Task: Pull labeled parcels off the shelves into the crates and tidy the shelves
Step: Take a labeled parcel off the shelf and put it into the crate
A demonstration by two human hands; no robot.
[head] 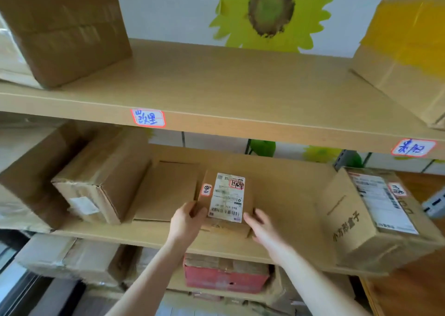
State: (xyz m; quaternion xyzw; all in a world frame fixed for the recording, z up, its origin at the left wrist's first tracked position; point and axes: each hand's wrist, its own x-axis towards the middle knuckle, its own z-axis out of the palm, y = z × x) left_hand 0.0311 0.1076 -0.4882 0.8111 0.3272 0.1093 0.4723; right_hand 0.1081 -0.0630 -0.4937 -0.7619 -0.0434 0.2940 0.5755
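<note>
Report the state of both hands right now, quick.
Left hand: closed, gripping the near left corner of the small labeled parcel.
Right hand: touching the parcel's right side; grip cannot be told.
</note>
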